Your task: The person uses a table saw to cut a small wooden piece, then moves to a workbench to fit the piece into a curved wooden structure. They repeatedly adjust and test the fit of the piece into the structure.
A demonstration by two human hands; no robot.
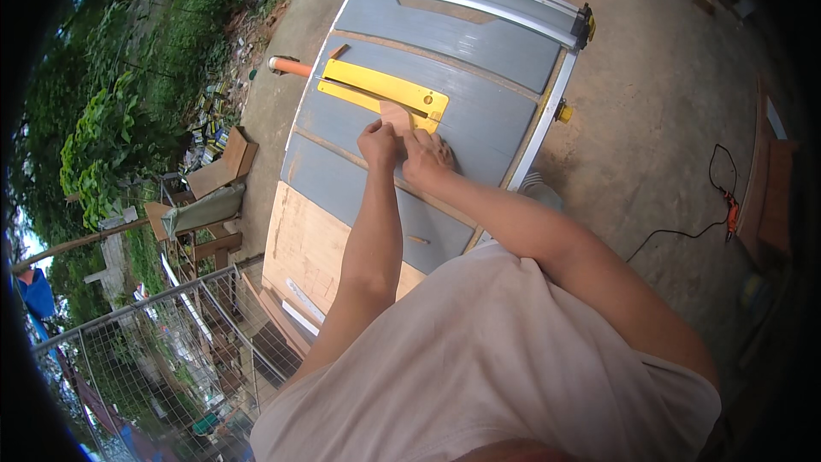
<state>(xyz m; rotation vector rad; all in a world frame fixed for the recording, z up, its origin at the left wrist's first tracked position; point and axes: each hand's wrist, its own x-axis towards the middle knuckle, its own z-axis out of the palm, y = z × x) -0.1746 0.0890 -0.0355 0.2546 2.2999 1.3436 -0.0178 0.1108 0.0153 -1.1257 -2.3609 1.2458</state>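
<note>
A small reddish-brown piece of wood [394, 114] lies over the near edge of the yellow throat plate [366, 84] of a table saw. My left hand [378, 142] is closed and pinches the wood at its near left side. From the right, my right hand [427, 157] grips the same piece with thumb and forefinger, its other fingers bent over the grey saw table [342, 124]. A dark slot runs along the plate; whether a blade rises from it is too small to tell. The lower end of the wood is hidden by my fingers.
A metal rip fence [479, 4] spans the table's far side. A wood scrap [339, 52] lies beyond the plate, a pencil-like stub [418, 240] near me. A light plywood panel [301, 231] adjoins the left. An orange corded tool [732, 216] rests at right; a wire fence [184, 359] stands lower left.
</note>
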